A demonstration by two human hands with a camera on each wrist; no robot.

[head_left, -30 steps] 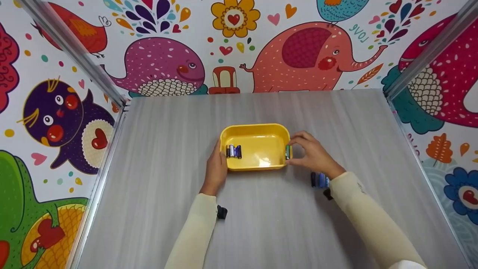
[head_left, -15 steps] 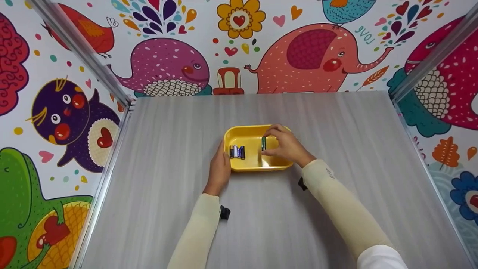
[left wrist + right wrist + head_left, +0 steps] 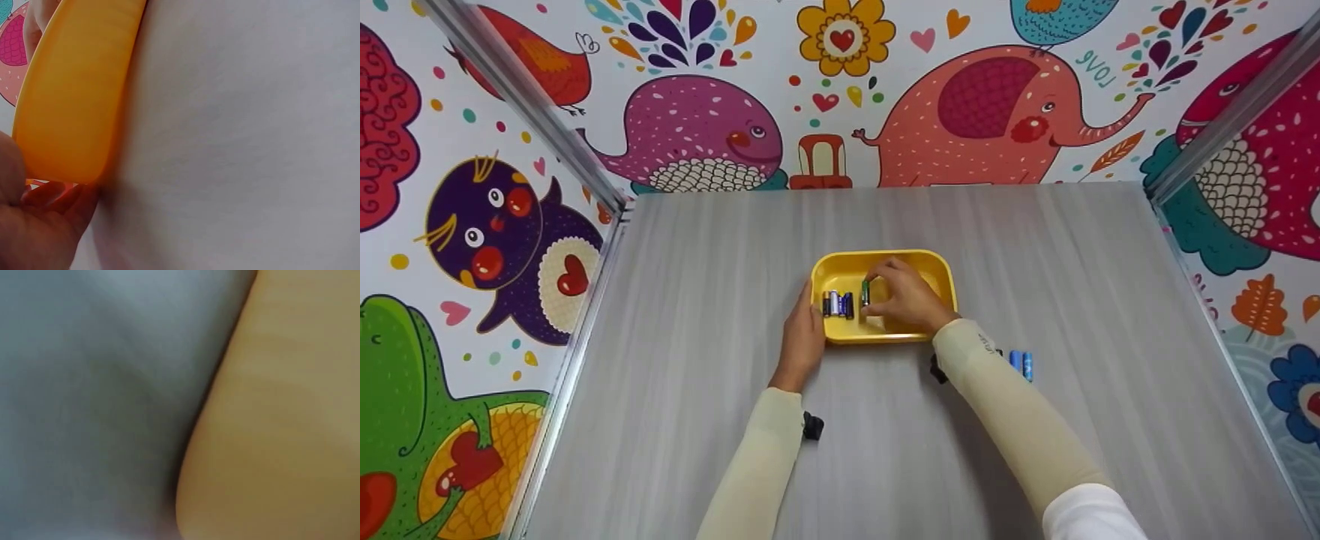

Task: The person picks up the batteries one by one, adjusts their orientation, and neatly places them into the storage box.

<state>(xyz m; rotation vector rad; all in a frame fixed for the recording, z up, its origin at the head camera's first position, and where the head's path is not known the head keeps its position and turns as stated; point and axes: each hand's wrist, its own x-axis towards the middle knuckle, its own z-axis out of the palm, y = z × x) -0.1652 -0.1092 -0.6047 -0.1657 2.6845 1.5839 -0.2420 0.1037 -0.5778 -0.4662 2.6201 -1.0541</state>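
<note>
A yellow plastic tray [image 3: 941,274] rests on the table in the head view. My left hand [image 3: 801,334] holds its left end, with the thumb at the rim and the fingers along the outer wall; the left wrist view shows this hand [image 3: 50,219] against the tray's end [image 3: 79,101]. Inside the tray, several batteries [image 3: 838,304] lie side by side near the left end. Reaching over the tray's inside, my right hand [image 3: 906,298] pinches a green battery [image 3: 865,292] upright in the picture, just right of that row. The right wrist view shows only the tray's wall [image 3: 270,427] and the tabletop.
Blue batteries [image 3: 1021,364] lie on the grey table [image 3: 720,300] to the right, partly hidden by the right sleeve [image 3: 1005,405]. Walls with cartoon animals [image 3: 967,127] stand behind and at both sides, with metal posts [image 3: 532,112] at the corners.
My right hand has carried the green battery from the tray's right rim leftward to beside the row. The blue batteries show again beside the sleeve. My left hand stays at the tray's left end.
</note>
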